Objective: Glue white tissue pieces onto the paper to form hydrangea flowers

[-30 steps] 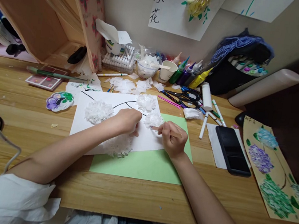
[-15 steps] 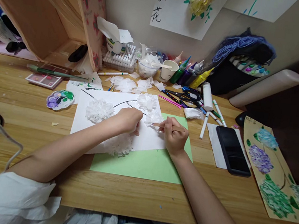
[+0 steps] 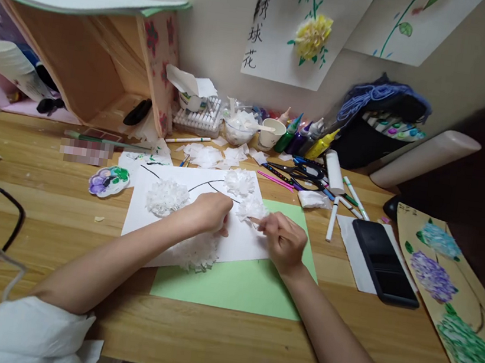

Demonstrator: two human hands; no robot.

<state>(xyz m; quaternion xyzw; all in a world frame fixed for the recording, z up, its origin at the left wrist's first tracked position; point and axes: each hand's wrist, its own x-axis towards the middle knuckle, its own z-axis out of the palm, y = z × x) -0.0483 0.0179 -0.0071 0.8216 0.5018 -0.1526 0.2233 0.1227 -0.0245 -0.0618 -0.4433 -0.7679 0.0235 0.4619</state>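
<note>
My right hand [image 3: 285,244] grips a thin wooden stick [image 3: 254,220], its tip at the lower edge of a small white ruffled paper flower [image 3: 251,208]. My left hand [image 3: 214,210] rests on the white sheet [image 3: 240,249] with its fingers curled under; whatever they may pinch is hidden. Black stem lines [image 3: 200,184] are drawn on the sheet. Three more white paper flowers lie on it: one at the left [image 3: 167,198], one at the top [image 3: 239,182], and one below my left forearm [image 3: 197,252], partly covered. Beneath the sheet is light green paper [image 3: 228,293].
White paper scraps [image 3: 203,155], a bowl of scraps [image 3: 239,129], a paper cup [image 3: 271,134] and paint bottles [image 3: 288,135] line the back. Scissors [image 3: 299,172] and markers [image 3: 332,218] lie right of them. A phone [image 3: 384,262] and a painted flower picture [image 3: 446,297] are farther right.
The view has tilted up, so the table things sit lower. My right hand has turned a little, keeping the stick at the small flower. The left hand stays in place on the sheet.
</note>
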